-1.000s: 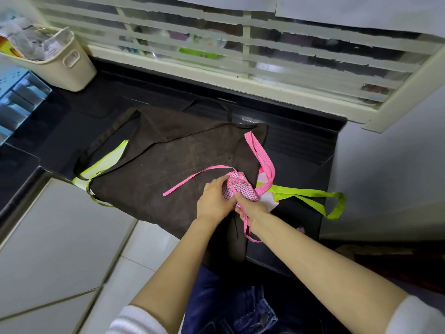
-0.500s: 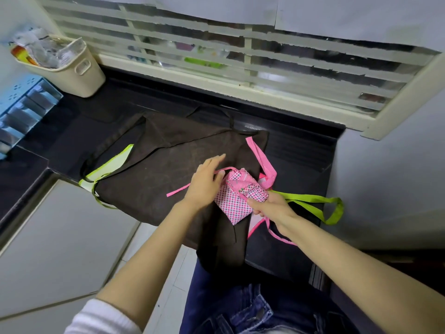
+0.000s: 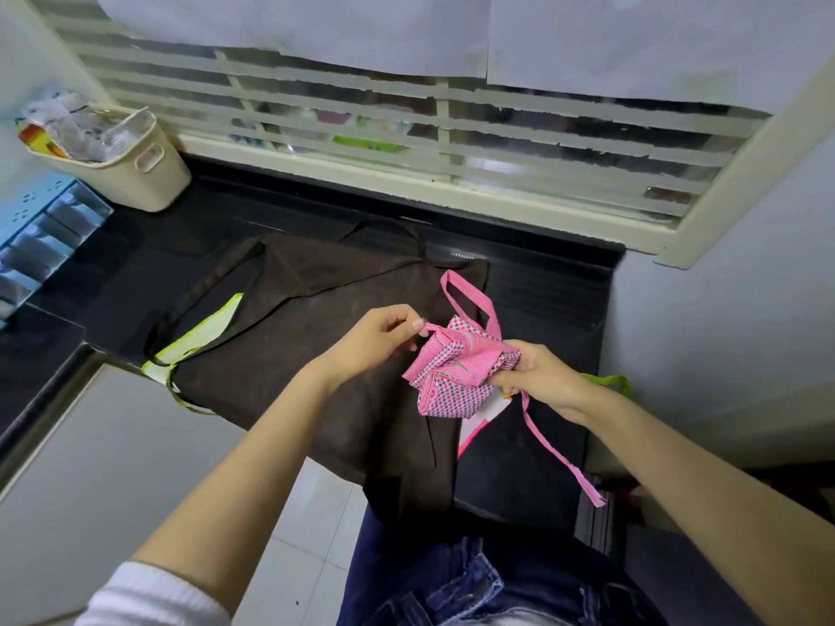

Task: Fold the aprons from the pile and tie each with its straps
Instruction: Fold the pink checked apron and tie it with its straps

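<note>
In left hand now, pink strap

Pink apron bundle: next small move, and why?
Probably pull the strap pinched by the left hand taut across the folded pink apron, starting the wrap. The right hand grips the bundle's other side, steadying it, while a second strap dangles loose below, so nothing looks tied yet.

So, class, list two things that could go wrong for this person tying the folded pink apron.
1. The left hand pinches one pink strap while only the right hand grips the folded pink apron; its folds may spring open.
2. The other strap hangs loose below and could tangle.
</note>
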Tool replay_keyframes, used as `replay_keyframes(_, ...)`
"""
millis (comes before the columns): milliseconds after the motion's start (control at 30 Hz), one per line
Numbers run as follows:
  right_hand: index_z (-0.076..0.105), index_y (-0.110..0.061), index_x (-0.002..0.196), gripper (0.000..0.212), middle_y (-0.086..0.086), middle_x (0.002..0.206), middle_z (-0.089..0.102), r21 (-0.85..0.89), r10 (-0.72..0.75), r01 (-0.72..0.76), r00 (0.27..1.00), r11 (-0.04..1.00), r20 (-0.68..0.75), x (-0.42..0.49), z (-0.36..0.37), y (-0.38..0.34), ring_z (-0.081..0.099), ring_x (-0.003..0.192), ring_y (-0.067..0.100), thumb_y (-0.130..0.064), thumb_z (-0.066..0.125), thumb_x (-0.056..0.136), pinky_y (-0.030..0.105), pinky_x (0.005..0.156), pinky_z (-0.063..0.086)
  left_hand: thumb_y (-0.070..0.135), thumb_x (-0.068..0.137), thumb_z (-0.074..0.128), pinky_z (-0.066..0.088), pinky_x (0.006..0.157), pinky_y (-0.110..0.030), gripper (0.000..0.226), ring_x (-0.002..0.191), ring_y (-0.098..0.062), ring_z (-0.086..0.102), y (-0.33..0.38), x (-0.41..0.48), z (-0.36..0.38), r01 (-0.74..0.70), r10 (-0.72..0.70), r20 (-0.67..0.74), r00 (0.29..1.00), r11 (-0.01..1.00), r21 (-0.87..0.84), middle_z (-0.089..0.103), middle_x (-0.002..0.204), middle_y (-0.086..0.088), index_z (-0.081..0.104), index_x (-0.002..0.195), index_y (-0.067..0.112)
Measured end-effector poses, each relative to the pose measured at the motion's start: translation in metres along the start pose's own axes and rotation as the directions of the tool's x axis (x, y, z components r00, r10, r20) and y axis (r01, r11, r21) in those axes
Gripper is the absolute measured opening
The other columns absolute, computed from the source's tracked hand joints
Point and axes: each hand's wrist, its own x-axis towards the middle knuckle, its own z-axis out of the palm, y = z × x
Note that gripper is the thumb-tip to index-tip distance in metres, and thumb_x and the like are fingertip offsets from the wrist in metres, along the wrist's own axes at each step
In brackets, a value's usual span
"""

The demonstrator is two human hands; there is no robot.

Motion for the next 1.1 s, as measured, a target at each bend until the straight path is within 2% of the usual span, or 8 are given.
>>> replay_keyframes(233,0.06,-0.012,0.112,0.045,-0.003,0.087,0.067,0.104,-0.012,0.006,0.999,0.995,0.053,0.004,0.0,-0.003,0.059,0.077,0.005,0.019,0.051,0.081,0.019,0.065,0.045,0.015,0.101,0.04,0.028,0.041,-0.012,0.024,0.041,-0.001,0.039,-0.002,-0.009,0.017,0.132,-0.127,0.033,0.991,0.961,-0.243,0.052,0.052,0.007,0.05,0.08,0.011)
replay_keyframes(367,0.06,-0.018,0.104,0.042,0.008,0.097,0.065,0.276,0.007,-0.013,1.0,0.961,0.022,0.006,0.004,-0.003,0.056,0.089,0.017,0.018,0.052,0.084,0.025,0.076,0.047,0.012,0.095,0.052,0.039,0.075,-0.035,0.023,0.083,-0.027,0.046,-0.03,-0.014,0.038,0.16,-0.172,0.028,0.985,0.826,-0.54,0.053,0.095,-0.019,0.059,0.109,-0.004)
replay_keyframes(500,0.059,-0.011,0.114,0.033,0.032,0.095,0.053,0.335,0.016,-0.026,0.999,0.942,0.033,0.008,0.009,0.002,0.048,0.082,0.022,0.007,0.058,0.086,0.029,0.077,0.043,0.005,0.093,0.049,0.049,0.093,-0.032,0.026,0.101,-0.018,0.063,-0.033,-0.021,0.069,0.028,-0.218,-0.136,0.967,0.615,-0.788,0.069,0.111,-0.005,0.064,0.114,0.01)
replay_keyframes(667,0.057,-0.01,0.102,0.022,-0.002,0.058,0.048,0.375,0.039,-0.032,0.999,0.926,-0.013,0.01,0.018,0.008,0.042,0.054,0.005,0.007,0.052,0.09,0.016,0.054,0.039,0.001,0.093,0.049,0.045,0.075,-0.03,0.014,0.083,-0.024,0.047,-0.046,-0.023,0.093,-0.029,-0.381,-0.281,0.881,0.549,-0.835,0.055,0.09,-0.012,0.062,0.093,0.005)
replay_keyframes(833,0.056,-0.013,0.089,0.02,-0.008,0.058,0.055,0.503,0.039,0.006,0.996,0.864,-0.08,0.014,0.033,0.002,0.044,0.047,0.0,0.006,0.049,0.092,0.013,0.05,0.039,-0.003,0.096,0.043,0.041,0.048,-0.015,0.023,0.045,-0.007,0.044,-0.046,-0.028,0.12,0.115,-0.515,-0.195,0.835,0.509,-0.853,0.053,0.057,-0.002,0.055,0.077,0.003)
replay_keyframes(933,0.058,-0.011,0.088,0.017,0.001,0.065,0.051,0.51,0.102,-0.001,0.98,0.86,-0.169,0.018,0.038,0.001,0.045,0.045,0.001,0.005,0.055,0.089,0.014,0.048,0.04,0.004,0.096,0.047,0.039,0.046,-0.016,0.021,0.042,-0.007,0.042,-0.035,-0.034,0.132,0.182,-0.505,-0.235,0.831,0.644,-0.743,0.051,0.051,0.001,0.055,0.077,0.004)
replay_keyframes(1033,0.058,-0.009,0.097,0.015,0.002,0.065,0.052,0.413,0.138,-0.02,0.956,0.911,-0.259,0.021,0.036,0.002,0.045,0.048,0.004,0.003,0.059,0.088,0.013,0.047,0.042,0.01,0.095,0.049,0.04,0.053,-0.023,0.025,0.049,-0.01,0.044,-0.034,-0.041,0.132,0.209,-0.304,-0.401,0.864,0.941,-0.265,0.054,0.055,-0.002,0.058,0.072,0.008)
replay_keyframes(1100,0.057,-0.009,0.104,0.019,0.001,0.065,0.053,0.347,0.126,-0.013,0.945,0.938,-0.303,0.021,0.033,0.003,0.045,0.048,0.004,0.002,0.06,0.088,0.013,0.046,0.042,0.011,0.095,0.049,0.039,0.063,-0.028,0.023,0.06,-0.015,0.047,-0.03,-0.046,0.126,0.131,-0.111,-0.423,0.899,0.991,0.018,0.059,0.067,-0.008,0.057,0.075,0.003)
